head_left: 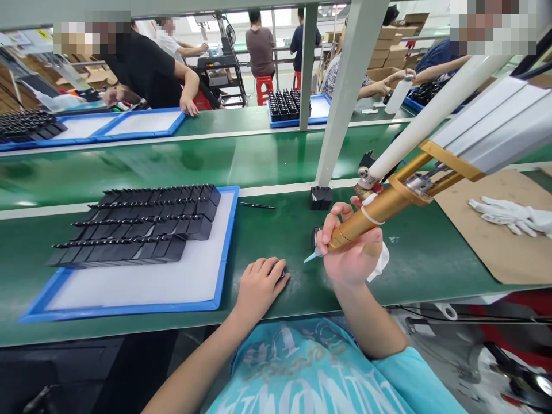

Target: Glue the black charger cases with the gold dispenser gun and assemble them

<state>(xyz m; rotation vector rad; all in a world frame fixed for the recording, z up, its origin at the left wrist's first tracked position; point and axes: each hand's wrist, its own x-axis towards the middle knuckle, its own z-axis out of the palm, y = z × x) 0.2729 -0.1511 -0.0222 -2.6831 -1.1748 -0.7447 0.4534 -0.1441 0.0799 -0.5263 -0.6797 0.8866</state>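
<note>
A blue-rimmed tray (129,282) lies on the green table (422,253) at near left. It is lined with a white mat and carries four overlapping rows of flat black parts (142,224) across its far half; the near half of the mat is bare. Across the belt, a far tray (321,107) holds upright black parts (284,104) packed tightly together, and a post crosses in front of it.

The left hand (259,287) lies palm down on the table just right of the near tray. Its fingers are pressed together and curled over a small black piece (283,273), of which only a dark sliver shows at the fingertips. The right hand (351,250) is wrapped in a fist around a gold tool (379,213). The tool's pale blue tip (310,257) points down and left, close to the black piece but not touching it. The upper end of the tool joins a white tube (431,112) that runs out of view at upper right.

A second black piece (316,234) is largely hidden behind the right hand's fingers. A black block (320,197) stands farther back, with thin tweezers (257,205) to its left. White gloves (513,215) lie on a cardboard sheet (487,253) at right, and the frame edge cuts both off.
</note>
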